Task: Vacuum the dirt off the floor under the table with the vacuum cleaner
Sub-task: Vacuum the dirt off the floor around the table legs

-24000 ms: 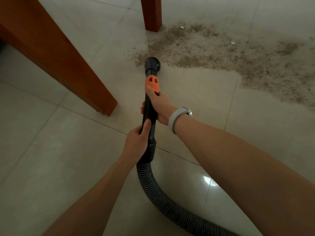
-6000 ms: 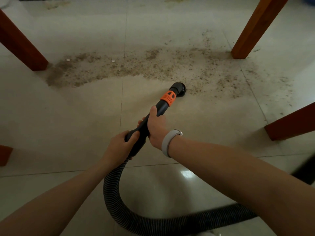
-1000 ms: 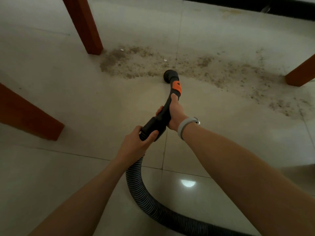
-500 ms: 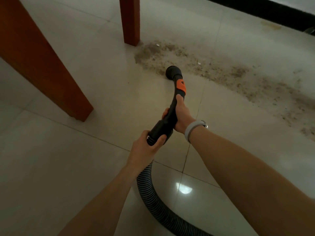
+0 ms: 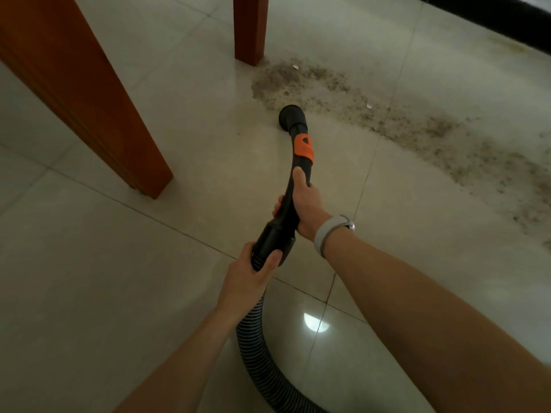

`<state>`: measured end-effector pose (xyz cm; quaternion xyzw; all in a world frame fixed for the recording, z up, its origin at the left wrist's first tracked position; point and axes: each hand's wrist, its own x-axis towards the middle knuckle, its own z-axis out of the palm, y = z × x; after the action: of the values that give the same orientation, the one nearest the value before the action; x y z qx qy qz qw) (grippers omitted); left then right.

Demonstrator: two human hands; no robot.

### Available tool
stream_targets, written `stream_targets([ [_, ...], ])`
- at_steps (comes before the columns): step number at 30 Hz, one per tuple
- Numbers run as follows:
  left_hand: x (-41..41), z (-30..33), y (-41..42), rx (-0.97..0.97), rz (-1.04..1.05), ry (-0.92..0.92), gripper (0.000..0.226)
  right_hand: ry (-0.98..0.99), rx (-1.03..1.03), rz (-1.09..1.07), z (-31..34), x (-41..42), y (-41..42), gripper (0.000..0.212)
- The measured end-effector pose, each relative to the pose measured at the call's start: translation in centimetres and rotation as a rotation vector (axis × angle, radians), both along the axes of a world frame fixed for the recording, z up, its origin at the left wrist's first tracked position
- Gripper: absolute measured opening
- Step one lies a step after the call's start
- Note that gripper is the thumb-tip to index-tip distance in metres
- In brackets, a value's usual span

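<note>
A black vacuum wand [image 5: 290, 201] with an orange band ends in a round nozzle [image 5: 290, 119] that sits on the tiled floor at the near edge of the dirt. The dirt [image 5: 372, 108] is a brownish band of crumbs running from the far table leg to the right edge. My right hand [image 5: 307, 204] grips the curved wand just below the orange band. My left hand [image 5: 249, 274] grips the thick cuff where the ribbed hose [image 5: 259, 362] joins. The hose curls down and off the bottom edge.
A wide wooden table leg [image 5: 89, 93] stands at the left, close to the wand. A second leg [image 5: 249, 28] stands at the top centre, touching the dirt's left end. A dark strip [image 5: 492, 16] runs along the top right. Pale tiles lie in the foreground.
The view has swung left, so both table legs sit further right and nearer. The nozzle stays at the dirt's near left edge. Both hands keep their grip.
</note>
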<state>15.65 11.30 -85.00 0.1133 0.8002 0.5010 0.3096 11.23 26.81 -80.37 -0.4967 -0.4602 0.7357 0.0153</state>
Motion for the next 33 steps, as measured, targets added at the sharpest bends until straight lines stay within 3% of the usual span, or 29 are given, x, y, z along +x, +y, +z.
stream_targets([
  [7, -4.2, -0.4, -0.8, -0.107, -0.07, 0.306, 0.039, -0.026, 0.047, 0.081, 1.4, -2.3, -0.3, 0.033],
  [9, -6.4, -1.0, -1.7, -0.507, -0.123, 0.421, 0.055, -0.044, 0.032, 0.086, 1.6, -2.1, -0.3, 0.033],
  [10, -7.2, -1.2, -2.4, -0.746, -0.194, 0.362, 0.066, -0.051, 0.017, 0.089, 1.7, -1.9, -0.1, 0.034],
  [12, -8.1, -1.7, -3.5, -0.93, -0.314, 0.204, 0.09, -0.063, -0.031, 0.098, 2.0, -1.4, 0.1, 0.035],
  [15, -8.3, -2.0, -4.0, -0.926, -0.356, 0.174, 0.1, -0.066, -0.092, 0.116, 2.4, -0.1, -0.1, 0.037],
  [25, -8.4, -2.0, -4.1, -0.961, -0.329, 0.204, 0.101, -0.022, -0.126, 0.216, 1.7, 2.3, -2.4, 0.036],
  [33, -10.6, -1.2, -5.2, -0.924, -0.349, 0.285, 0.087, -0.009, -0.044, 0.356, 1.6, -1.6, -3.0, 0.034],
])
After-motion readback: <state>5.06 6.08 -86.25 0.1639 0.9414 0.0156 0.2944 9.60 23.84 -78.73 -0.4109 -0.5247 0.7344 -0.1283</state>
